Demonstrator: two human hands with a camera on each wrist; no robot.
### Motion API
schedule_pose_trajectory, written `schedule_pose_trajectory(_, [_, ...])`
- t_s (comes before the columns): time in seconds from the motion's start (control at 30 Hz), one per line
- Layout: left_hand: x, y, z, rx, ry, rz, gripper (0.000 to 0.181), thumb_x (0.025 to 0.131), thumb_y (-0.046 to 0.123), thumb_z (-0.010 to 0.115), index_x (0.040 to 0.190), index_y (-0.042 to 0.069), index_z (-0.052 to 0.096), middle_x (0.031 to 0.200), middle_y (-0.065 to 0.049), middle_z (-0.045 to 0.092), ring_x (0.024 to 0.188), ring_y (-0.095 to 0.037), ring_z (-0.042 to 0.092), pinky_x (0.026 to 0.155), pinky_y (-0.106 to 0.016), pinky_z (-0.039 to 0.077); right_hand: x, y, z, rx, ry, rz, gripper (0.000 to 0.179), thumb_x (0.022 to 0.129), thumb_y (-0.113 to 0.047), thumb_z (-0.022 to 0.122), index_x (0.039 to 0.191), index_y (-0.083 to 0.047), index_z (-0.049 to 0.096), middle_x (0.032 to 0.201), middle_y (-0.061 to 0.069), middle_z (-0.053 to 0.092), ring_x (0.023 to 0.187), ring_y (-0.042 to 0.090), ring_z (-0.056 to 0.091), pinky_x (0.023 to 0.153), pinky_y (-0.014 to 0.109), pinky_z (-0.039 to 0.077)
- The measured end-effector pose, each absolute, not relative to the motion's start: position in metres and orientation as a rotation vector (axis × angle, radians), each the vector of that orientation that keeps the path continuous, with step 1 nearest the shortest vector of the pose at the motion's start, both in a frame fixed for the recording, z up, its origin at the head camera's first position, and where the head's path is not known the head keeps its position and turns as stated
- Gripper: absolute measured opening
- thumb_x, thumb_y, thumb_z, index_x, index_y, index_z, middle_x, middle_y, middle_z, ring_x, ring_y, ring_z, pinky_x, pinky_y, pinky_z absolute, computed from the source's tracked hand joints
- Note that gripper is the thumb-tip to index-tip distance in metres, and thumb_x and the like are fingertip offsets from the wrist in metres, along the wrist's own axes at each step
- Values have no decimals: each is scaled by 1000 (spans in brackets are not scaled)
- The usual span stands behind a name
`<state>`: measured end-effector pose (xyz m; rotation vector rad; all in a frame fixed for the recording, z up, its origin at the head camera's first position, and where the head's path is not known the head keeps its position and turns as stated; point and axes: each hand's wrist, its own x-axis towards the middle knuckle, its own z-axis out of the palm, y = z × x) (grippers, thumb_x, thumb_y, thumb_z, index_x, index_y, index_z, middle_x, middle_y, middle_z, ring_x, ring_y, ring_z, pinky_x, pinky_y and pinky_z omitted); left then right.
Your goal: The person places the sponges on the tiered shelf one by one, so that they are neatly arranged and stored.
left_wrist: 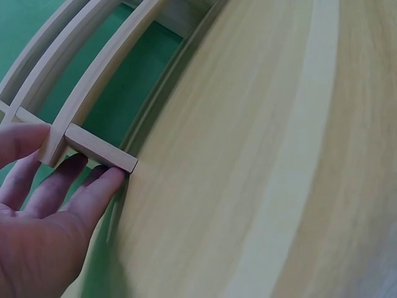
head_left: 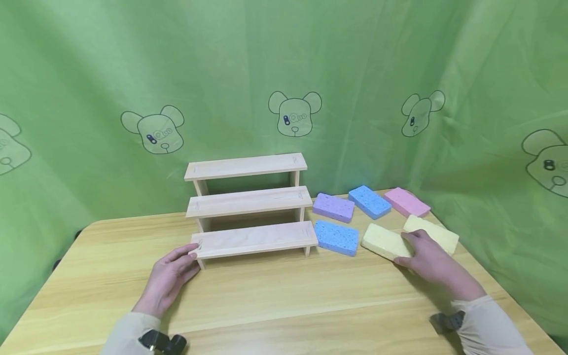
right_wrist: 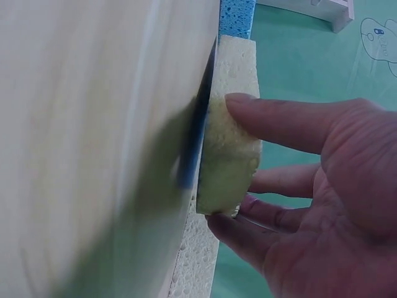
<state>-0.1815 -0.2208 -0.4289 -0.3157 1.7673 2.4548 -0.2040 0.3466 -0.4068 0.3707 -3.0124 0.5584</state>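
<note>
A three-step wooden display stand [head_left: 255,239] stands on the table. My left hand [head_left: 170,276] grips the left end of its lowest step; in the left wrist view the thumb lies on the step's edge and fingers [left_wrist: 93,192] reach under it by the leg. My right hand [head_left: 428,259] holds the nearer pale yellow sponge [head_left: 383,241] by its right end. In the right wrist view the thumb presses this sponge's [right_wrist: 232,149] near side, with fingers around the far side and end. A second yellow sponge [head_left: 437,233] lies just behind that hand, partly covered by it.
Right of the stand lie a purple sponge [head_left: 334,207], a blue sponge [head_left: 336,237], another blue sponge [head_left: 370,201] and a pink sponge [head_left: 407,202]. A green curtain [head_left: 248,74] hangs behind the wooden table [head_left: 284,305].
</note>
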Motion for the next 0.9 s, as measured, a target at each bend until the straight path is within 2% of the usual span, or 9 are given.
schedule_pose_trajectory(0.43, [-184,-219,-431,-303,1776,2442,41,95,2,61,135,1,55,152,-19,32,126,-29,50,102,-37,48,-202,345,-391,358,-2958,592,77,84,-24,77,131,24,40,126,46,37,114,62,39,100,73,31])
schedule_pose_trajectory(0.77, [-184,-218,-431,-292,1780,2435,47,95,2,60,140,-3,46,153,-18,30,124,-26,51,102,-36,48,-201,344,-381,346,-2919,648,79,85,-28,77,134,22,40,129,44,34,111,63,41,96,75,33])
schedule_pose_trajectory(0.9, [-182,-220,-431,-306,1777,2432,46,95,3,60,139,-2,48,153,-17,31,121,-24,55,101,-36,50,-201,340,-381,365,-2898,658,79,84,-29,78,132,22,42,129,44,35,112,62,41,96,74,34])
